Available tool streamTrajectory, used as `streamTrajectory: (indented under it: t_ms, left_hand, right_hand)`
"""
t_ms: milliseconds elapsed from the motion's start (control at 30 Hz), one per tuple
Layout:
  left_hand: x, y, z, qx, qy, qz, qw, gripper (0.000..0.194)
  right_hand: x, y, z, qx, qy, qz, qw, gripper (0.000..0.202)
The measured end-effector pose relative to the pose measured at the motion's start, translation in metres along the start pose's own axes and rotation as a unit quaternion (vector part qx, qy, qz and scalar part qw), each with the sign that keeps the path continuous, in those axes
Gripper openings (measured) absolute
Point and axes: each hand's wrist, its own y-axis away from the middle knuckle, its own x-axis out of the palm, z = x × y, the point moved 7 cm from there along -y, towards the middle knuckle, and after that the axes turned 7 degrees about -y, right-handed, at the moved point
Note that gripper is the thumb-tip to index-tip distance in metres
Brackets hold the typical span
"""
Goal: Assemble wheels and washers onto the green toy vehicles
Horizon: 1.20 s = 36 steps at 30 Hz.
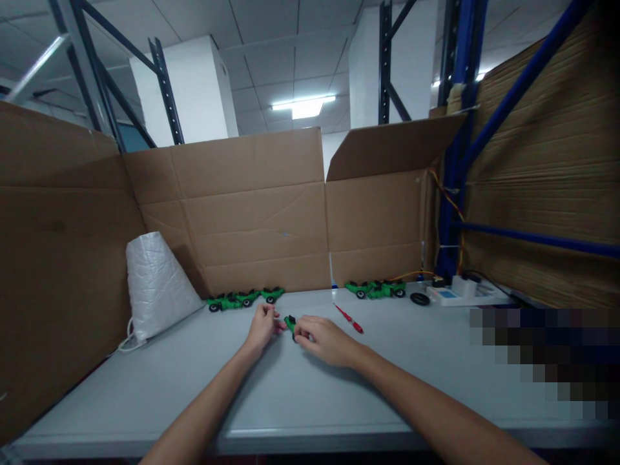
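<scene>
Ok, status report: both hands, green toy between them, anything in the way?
Right hand gripping green toy vehicle, partly hidden. Left hand close by, contact unclear. Red screwdriver lies beyond right hand, not between hands.

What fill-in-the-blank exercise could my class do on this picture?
1. The toy at the right hand is mainly coloured ____.
2. The screwdriver has a handle coloured ____.
3. The white wrapped object stands on the picture's ____ side.
4. The panels behind the table are made of ____.

Missing words: green; red; left; cardboard.
</scene>
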Motion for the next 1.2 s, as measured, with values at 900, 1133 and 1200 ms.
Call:
streamTrajectory:
  t_ms: [900, 1133, 1200]
  left_hand:
    - [0.024, 0.014, -0.028, 0.154, -0.169, 0.110, 0.967, 0.039]
    - [0.031, 0.041, -0.055, 0.319, -0.325, 0.120, 0.882, 0.036]
    - [0.034, 0.045, -0.056, 0.344, -0.358, 0.127, 0.858, 0.042]
  right_hand:
    - [0.000, -0.002, -0.029, 0.113, 0.157, -0.012, 0.981, 0.030]
    - [0.006, 0.000, -0.048, 0.110, 0.118, 0.001, 0.987, 0.054]
    - [0.009, 0.000, -0.052, 0.110, 0.111, 0.012, 0.988, 0.056]
